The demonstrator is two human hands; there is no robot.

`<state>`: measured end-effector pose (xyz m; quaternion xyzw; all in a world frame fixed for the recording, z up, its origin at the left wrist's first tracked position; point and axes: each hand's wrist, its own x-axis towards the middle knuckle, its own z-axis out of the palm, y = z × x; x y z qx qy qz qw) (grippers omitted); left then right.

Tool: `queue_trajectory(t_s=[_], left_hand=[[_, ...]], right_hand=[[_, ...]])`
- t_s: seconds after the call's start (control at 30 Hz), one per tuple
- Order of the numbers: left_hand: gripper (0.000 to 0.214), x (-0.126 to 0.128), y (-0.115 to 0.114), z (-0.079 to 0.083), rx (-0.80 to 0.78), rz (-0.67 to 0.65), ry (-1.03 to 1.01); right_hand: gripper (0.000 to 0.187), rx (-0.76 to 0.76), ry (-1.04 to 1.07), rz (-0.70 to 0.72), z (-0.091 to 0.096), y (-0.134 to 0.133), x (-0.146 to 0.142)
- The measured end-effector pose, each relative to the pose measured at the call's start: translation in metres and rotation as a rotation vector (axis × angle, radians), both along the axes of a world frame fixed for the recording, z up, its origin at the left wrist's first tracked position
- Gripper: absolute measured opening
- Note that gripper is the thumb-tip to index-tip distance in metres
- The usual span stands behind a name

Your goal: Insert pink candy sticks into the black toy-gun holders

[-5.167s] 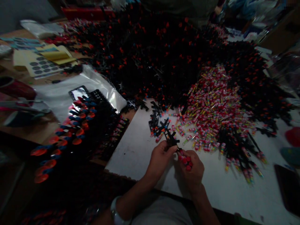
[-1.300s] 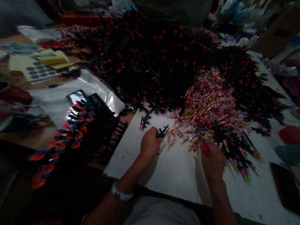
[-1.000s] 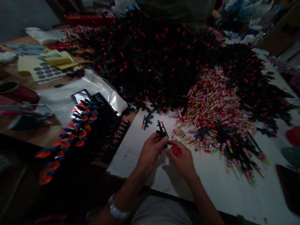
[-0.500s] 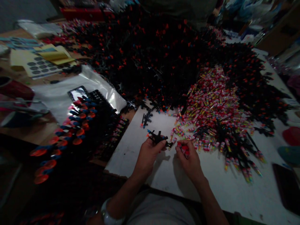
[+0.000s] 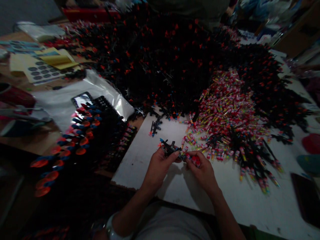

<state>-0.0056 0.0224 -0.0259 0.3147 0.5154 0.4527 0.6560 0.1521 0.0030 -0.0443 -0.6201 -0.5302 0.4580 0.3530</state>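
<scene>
My left hand (image 5: 158,166) is closed around a small black toy gun (image 5: 171,145) with a blue and orange tip pointing away to the left. The fingers of my right hand (image 5: 204,170) are wrapped round several small red-capped tubes (image 5: 196,161). Its fingertips meet the rear end of the toy gun, and the exact contact is hidden by the fingers. Both hands are just above a white board (image 5: 140,160). Another toy gun (image 5: 157,125) lies on the board beyond my left hand. To the right is a heap of colourful tubes (image 5: 227,103).
A large dark heap of toy guns (image 5: 160,63) covers the back. More guns with tubes attached (image 5: 252,163) lie at right, near a dark phone-like slab (image 5: 305,198). On the left are stacked guns with orange tips (image 5: 66,153), clear plastic sheeting (image 5: 100,83) and sticker sheets (image 5: 41,71).
My right hand has shifted slightly left, so its fingertips now meet the toy gun's rear end. The toy gun has turned and moved a little to the right in my left hand.
</scene>
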Motion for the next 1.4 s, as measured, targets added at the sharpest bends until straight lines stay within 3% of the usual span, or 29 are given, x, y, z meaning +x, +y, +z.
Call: queue_trajectory(t_s=[0.47, 0.83, 1.0, 1.2, 1.3, 1.4], left_hand=[[0.020, 0.001, 0.002, 0.004, -0.006, 0.012, 0.056], [0.025, 0.001, -0.002, -0.001, -0.042, 0.095, 0.048], [0.024, 0.002, -0.005, 0.003, -0.029, 0.127, 0.084], [0.023, 0.010, -0.004, 0.007, -0.043, 0.156, 0.023], [0.024, 0.015, -0.003, 0.008, -0.056, 0.174, -0.031], [0.024, 0.018, -0.004, 0.009, -0.053, 0.199, -0.047]], right_hand=[[0.024, 0.001, 0.049, 0.019, -0.001, -0.002, 0.002], [0.026, 0.344, -0.300, 0.203, -0.016, -0.010, 0.000], [0.029, 0.433, -0.381, 0.170, -0.020, -0.019, -0.008], [0.025, 0.244, -0.273, 0.029, -0.009, -0.019, -0.005], [0.026, 0.350, -0.412, -0.065, -0.007, -0.017, -0.003], [0.026, 0.539, -0.516, -0.052, -0.011, -0.018, -0.008]])
